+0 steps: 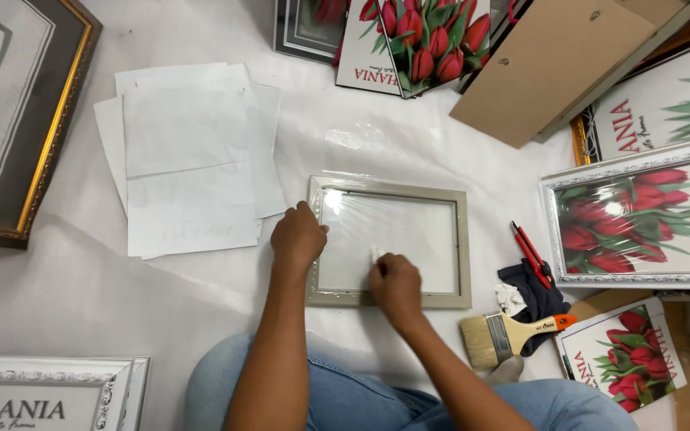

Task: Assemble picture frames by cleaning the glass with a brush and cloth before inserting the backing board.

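Observation:
A small beige picture frame [463,239] with a glass pane lies flat on the white plastic sheet in front of me. My left hand [297,238] rests on the frame's left edge, fingers curled over it. My right hand [394,282] sits on the lower part of the glass, closed on a small white wad [375,254] that pokes out above the knuckles. My knees in blue jeans are at the bottom of the view.
A stack of white paper sheets [189,152] lies to the left. A paintbrush [509,331], red cutter [530,254] and dark cloth [538,299] lie to the right. Framed tulip prints [640,215], a cardboard backing [553,64] and a gold-edged frame [17,112] ring the area.

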